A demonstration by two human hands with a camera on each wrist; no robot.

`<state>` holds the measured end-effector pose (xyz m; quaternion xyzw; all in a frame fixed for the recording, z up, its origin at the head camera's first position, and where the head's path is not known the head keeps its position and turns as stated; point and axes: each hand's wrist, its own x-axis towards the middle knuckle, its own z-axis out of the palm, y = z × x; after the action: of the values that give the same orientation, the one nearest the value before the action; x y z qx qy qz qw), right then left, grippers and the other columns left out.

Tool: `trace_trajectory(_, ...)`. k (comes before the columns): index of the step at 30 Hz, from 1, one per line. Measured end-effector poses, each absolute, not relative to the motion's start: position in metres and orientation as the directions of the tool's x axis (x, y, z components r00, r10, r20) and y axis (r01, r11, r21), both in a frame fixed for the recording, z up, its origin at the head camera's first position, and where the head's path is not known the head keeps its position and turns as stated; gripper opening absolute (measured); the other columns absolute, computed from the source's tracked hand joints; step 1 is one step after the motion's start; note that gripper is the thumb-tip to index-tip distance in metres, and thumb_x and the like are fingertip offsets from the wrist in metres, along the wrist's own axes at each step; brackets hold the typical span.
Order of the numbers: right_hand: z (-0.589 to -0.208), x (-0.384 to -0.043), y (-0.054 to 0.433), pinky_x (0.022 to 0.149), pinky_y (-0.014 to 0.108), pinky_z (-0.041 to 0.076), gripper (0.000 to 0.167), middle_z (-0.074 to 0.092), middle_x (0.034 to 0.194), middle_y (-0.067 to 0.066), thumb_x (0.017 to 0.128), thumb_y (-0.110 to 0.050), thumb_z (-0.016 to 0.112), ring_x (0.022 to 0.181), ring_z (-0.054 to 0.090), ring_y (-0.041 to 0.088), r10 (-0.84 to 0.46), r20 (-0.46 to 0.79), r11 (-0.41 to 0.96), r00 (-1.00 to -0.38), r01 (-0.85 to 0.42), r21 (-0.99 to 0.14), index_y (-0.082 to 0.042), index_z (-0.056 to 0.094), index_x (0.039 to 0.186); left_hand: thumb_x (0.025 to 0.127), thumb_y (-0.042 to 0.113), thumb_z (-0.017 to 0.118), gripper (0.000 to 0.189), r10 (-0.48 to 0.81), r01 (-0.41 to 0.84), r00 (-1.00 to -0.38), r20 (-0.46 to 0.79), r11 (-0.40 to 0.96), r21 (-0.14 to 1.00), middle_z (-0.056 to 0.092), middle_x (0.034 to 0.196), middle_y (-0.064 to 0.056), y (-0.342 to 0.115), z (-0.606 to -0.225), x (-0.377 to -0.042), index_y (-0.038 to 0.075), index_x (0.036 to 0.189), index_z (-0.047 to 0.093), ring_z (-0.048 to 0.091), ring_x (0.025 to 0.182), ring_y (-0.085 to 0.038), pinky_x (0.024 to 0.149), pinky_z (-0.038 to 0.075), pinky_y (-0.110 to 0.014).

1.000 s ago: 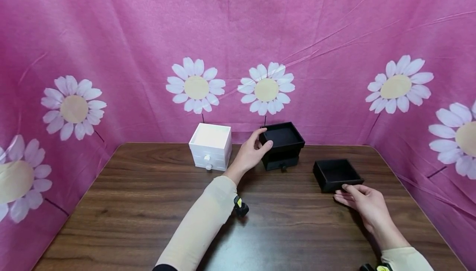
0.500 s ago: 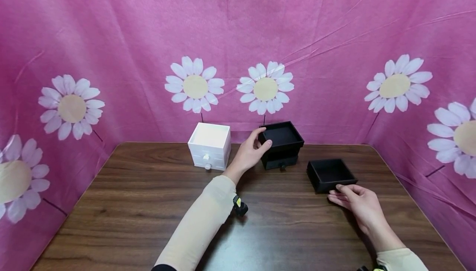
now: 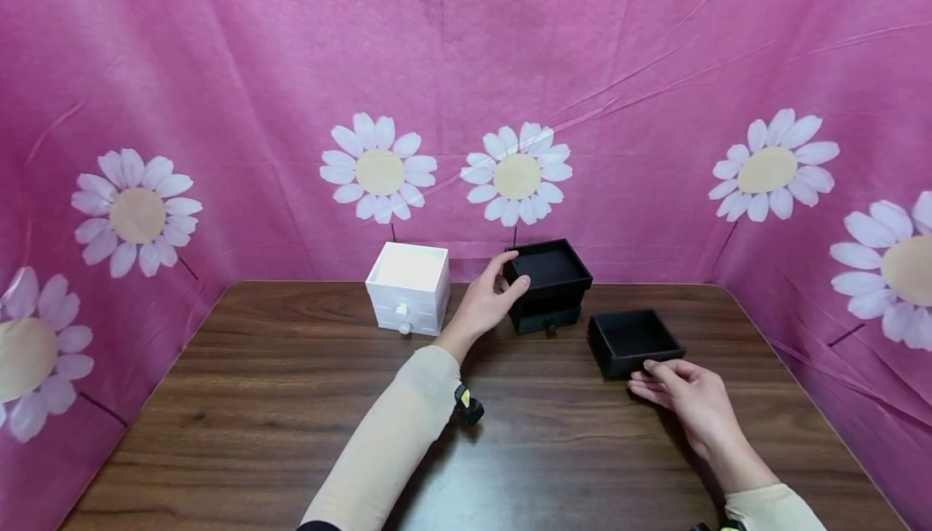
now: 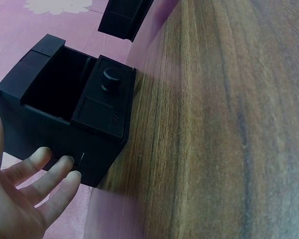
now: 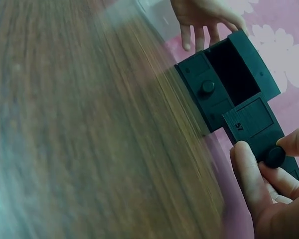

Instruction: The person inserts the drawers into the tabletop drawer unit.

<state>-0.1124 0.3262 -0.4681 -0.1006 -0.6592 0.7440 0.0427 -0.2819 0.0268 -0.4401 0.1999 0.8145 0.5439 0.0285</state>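
Observation:
A small black drawer cabinet (image 3: 548, 272) stands at the back of the table, its upper slot vacant and a knobbed lower drawer (image 4: 102, 97) in place below. My left hand (image 3: 486, 298) touches the cabinet's left side, thumb at the top edge; the other fingers (image 4: 55, 179) lie fairly straight along that side. Right of the cabinet and nearer me is a loose black drawer (image 3: 607, 359), with nothing visible inside. My right hand (image 3: 688, 401) pinches its round knob (image 5: 275, 157) between thumb and fingers. The drawer is apart from the cabinet.
A white drawer cabinet (image 3: 408, 288) with two small knobs stands left of the black one, close to my left wrist. The brown wooden table (image 3: 291, 401) ends at a pink curtain (image 3: 255, 110) printed with white daisies, which surrounds its back and sides.
My right hand has slid the loose drawer leftward, closer to the black cabinet. My left hand has stayed in place against the cabinet's side.

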Motion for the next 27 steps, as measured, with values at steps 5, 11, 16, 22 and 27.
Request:
trace_trajectory(5,-0.467,-0.113,0.319,0.079,0.031,0.065,0.019,0.082,0.085,0.009,0.107,0.0,0.061,0.08,0.082,0.015,0.189,-0.098,-0.125,-0.977,0.075,-0.989,0.0,0.074,0.094,0.107,0.047,0.063,0.057,0.355,0.3,-0.918,0.175,0.336,0.893,0.058,0.104,-0.003,0.026,-0.44,-0.282,0.032,0.16,0.048,0.056,0.094,-0.015,0.077,0.046,-0.031)
trace_trajectory(11,-0.466,-0.114,0.309,0.079,0.032,0.065,0.02,0.082,0.085,0.009,0.107,0.0,0.061,0.08,0.082,0.016,0.182,-0.092,-0.118,-0.979,0.071,-0.99,-0.002,0.074,0.093,0.107,0.046,0.064,0.057,0.35,0.297,-0.92,0.176,0.331,0.895,0.058,0.105,-0.003,0.027,-0.441,-0.282,0.033,0.16,0.048,0.056,0.094,-0.015,0.078,0.046,-0.03)
trace_trajectory(16,-0.466,-0.116,0.301,0.079,0.032,0.066,0.019,0.082,0.085,0.008,0.107,0.0,0.061,0.08,0.082,0.016,0.172,-0.095,-0.111,-0.98,0.077,-0.991,-0.002,0.074,0.093,0.107,0.046,0.064,0.056,0.347,0.297,-0.921,0.177,0.333,0.895,0.058,0.104,-0.002,0.027,-0.442,-0.282,0.033,0.16,0.049,0.056,0.093,-0.015,0.077,0.045,-0.03)
trace_trajectory(22,-0.465,-0.119,0.294,0.079,0.033,0.066,0.017,0.081,0.084,0.007,0.107,0.0,0.062,0.079,0.082,0.017,0.172,-0.099,-0.1,-0.98,0.082,-0.992,0.0,0.072,0.093,0.107,0.046,0.064,0.057,0.35,0.296,-0.92,0.175,0.331,0.896,0.058,0.106,-0.003,0.027,-0.443,-0.282,0.033,0.16,0.048,0.056,0.094,-0.015,0.078,0.045,-0.03)
trace_trajectory(27,-0.463,-0.119,0.29,0.079,0.033,0.066,0.017,0.081,0.084,0.008,0.107,-0.001,0.063,0.079,0.082,0.017,0.161,-0.091,-0.11,-0.983,0.074,-0.991,-0.001,0.074,0.094,0.107,0.046,0.064,0.056,0.348,0.297,-0.921,0.177,0.332,0.895,0.058,0.106,-0.003,0.027,-0.443,-0.282,0.034,0.16,0.048,0.057,0.094,-0.015,0.077,0.046,-0.03)
